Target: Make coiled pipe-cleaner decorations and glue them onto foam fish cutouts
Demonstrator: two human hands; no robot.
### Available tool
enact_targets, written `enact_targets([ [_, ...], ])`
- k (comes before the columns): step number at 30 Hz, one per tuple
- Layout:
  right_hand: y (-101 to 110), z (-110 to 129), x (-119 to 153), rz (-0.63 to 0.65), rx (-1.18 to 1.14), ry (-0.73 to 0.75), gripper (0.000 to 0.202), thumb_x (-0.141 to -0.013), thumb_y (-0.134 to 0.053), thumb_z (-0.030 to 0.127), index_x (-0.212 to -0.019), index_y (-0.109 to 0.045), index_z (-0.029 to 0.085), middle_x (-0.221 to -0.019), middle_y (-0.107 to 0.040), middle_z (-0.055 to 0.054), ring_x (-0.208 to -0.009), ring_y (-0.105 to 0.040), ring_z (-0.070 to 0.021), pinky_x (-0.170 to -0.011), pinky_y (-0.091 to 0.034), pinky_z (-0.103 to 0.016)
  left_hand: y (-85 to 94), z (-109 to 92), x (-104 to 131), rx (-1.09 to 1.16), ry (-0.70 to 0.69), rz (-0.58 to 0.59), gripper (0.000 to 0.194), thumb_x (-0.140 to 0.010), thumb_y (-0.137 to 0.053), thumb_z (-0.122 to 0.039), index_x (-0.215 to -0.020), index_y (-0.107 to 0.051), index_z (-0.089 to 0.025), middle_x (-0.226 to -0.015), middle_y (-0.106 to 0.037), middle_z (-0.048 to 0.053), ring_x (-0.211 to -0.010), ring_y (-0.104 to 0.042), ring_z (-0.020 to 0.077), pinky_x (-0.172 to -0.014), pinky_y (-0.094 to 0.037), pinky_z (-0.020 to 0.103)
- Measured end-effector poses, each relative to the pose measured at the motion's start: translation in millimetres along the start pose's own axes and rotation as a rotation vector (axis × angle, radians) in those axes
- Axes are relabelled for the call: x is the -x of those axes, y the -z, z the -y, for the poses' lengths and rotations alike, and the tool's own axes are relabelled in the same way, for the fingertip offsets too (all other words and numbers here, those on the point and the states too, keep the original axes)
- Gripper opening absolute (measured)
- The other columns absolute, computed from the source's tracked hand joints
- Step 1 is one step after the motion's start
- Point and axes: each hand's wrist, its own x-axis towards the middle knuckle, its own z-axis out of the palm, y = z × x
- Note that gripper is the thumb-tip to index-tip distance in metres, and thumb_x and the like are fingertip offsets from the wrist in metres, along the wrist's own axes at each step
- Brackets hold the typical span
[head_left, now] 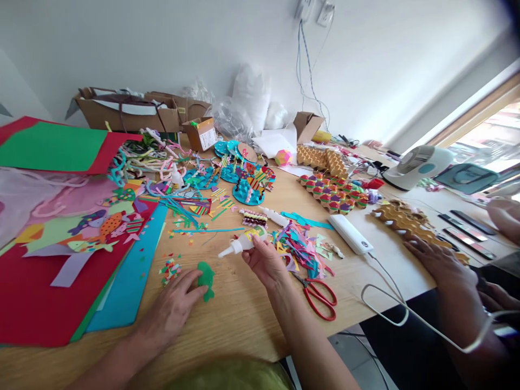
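Note:
A small green paper fish [206,280] lies flat on the wooden table [227,336]. My left hand [173,303] rests on the table with its fingers spread, the fingertips touching the fish's left edge. Held up to the right of the fish, a glue bottle [244,242] with a white nozzle points left; my right hand [266,262] is closed round its base. Tiny coloured paper bits [169,269] lie just beyond my left hand.
Red-handled scissors [320,298] lie right of my right forearm, near paper scraps [303,249] and a white power bank [350,234] with a cable. Coloured sheets [81,292] cover the left. Another person's hand [441,265] rests at the right beside egg-carton pieces [406,223].

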Motion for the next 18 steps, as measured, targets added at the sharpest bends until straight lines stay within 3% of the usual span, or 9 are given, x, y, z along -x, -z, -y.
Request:
enact_targets([
  [4,6.6,30.1,-4.0,-0.007,0.059,0.110,0.034,-0.060,-0.074,0.025,-0.085,-0.051,0.023,-0.070,-0.063,0.005,-0.056,-0.061,-0.0088,-0.049,-0.050,-0.016,-9.9,5.3,5.8,0.018,-0.013,-0.071,0.039,-0.082,-0.033,-0.007,-0.095,-0.065,-0.026,-0.107,-0.058,0.007,-0.102,-0.053,0.0200,-0.083,-0.049,0.033],
  [8,23.8,79.4,-20.3,-0.119,0.272,0.241,0.034,-0.062,-0.070,0.023,-0.089,-0.049,0.024,-0.072,-0.063,0.005,-0.055,-0.061,-0.0086,-0.053,-0.052,-0.020,-11.5,8.7,5.2,-0.003,-0.056,-0.109,0.037,-0.081,-0.035,-0.009,-0.094,-0.064,-0.027,-0.104,-0.060,0.004,-0.098,-0.055,0.0181,-0.081,-0.049,0.029],
  [13,58.1,135.1,-62.8,-0.316,0.425,0.302,0.024,-0.068,-0.067,0.023,-0.078,-0.045,0.021,-0.068,-0.062,0.003,-0.058,-0.063,-0.0110,-0.051,-0.050,-0.019,0.7,8.3,-3.6,-0.069,-0.117,-0.111,0.035,-0.077,-0.039,-0.009,-0.092,-0.064,-0.028,-0.099,-0.063,0.001,-0.093,-0.058,0.0154,-0.078,-0.049,0.023],
  [18,88.5,158.1,-107.9,-0.447,0.599,0.277,0.016,-0.077,-0.062,0.024,-0.078,-0.048,0.017,-0.070,-0.061,-0.002,-0.059,-0.061,-0.0120,-0.052,-0.049,-0.022,2.9,15.9,-4.4,-0.119,-0.204,-0.109,0.035,-0.074,-0.042,-0.010,-0.093,-0.065,-0.029,-0.098,-0.065,0.001,-0.091,-0.059,0.0147,-0.071,-0.049,0.020],
])
